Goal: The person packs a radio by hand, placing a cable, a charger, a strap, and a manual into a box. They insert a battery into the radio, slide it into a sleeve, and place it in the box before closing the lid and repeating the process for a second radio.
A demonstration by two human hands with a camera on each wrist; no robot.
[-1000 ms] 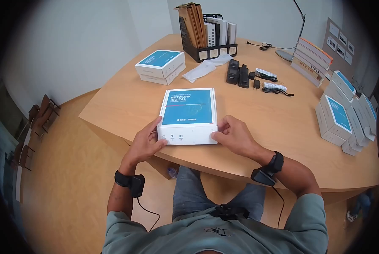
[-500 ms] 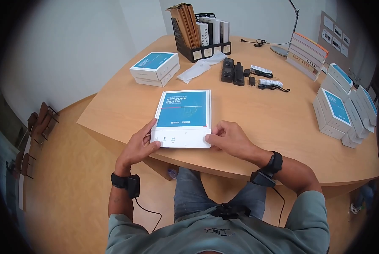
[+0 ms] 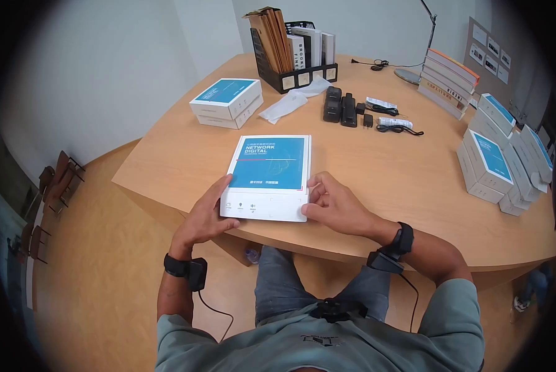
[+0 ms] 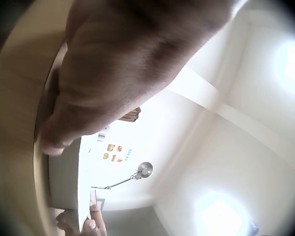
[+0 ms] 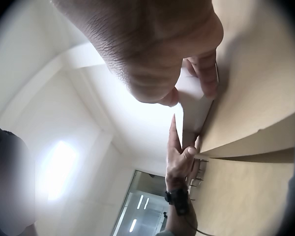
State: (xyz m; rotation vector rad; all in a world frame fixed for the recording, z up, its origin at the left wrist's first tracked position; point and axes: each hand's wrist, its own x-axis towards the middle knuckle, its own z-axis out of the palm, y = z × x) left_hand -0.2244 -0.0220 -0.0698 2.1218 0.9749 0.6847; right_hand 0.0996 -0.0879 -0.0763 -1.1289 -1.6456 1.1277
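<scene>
A white box [image 3: 269, 162] with a blue "NETWORK DIGITAL" label lies near the table's front edge, its white front panel facing the person. At its front left corner is the left hand [image 3: 205, 216], fingers along the left side and thumb low by the front panel. The right wrist view shows this left hand [image 5: 178, 160] with straight, spread fingers. On the opposite front corner, the right hand [image 3: 338, 203] pinches the box, thumb on the panel's edge and bent fingers against the right side. Close up, the right thumb meets the box's upper edge [image 5: 191, 93].
Two stacked boxes [image 3: 226, 102] stand at the back left, before a black file holder [image 3: 300, 77]. Black devices [image 3: 340, 106], cables and a white plastic sleeve [image 3: 285, 105] lie behind the box. More boxes [image 3: 489, 164] and a book pile [image 3: 448, 84] are on the right.
The head view has shifted slightly. The left thumb has slid from the front panel down to its lower edge. The right index finger has straightened somewhat along the box's right side.
</scene>
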